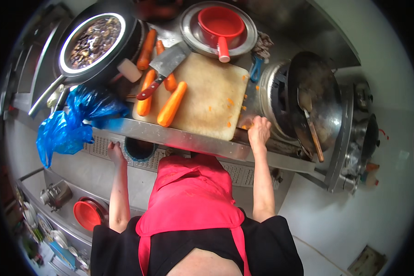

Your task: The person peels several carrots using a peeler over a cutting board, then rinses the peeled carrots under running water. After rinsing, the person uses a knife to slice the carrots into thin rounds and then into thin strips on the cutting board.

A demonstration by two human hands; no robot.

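My right hand is at the counter's front edge, just right of the cutting board. Its fingers curl down over small orange scraps; whether it pinches any is hidden. My left hand hangs in front of the counter edge, below a blue plastic bag, blurred and apparently apart from it. A peeled carrot lies on the board's left part. Beside it, a cleaver with a red handle rests across another peeled carrot. An unpeeled-looking carrot lies farther back.
A wok holding a wooden-handled ladle sits on a burner at right. Behind the board, a red dipper rests in a metal basin. A strainer of dark soaked pieces stands at left, near a white-handled peeler-like tool.
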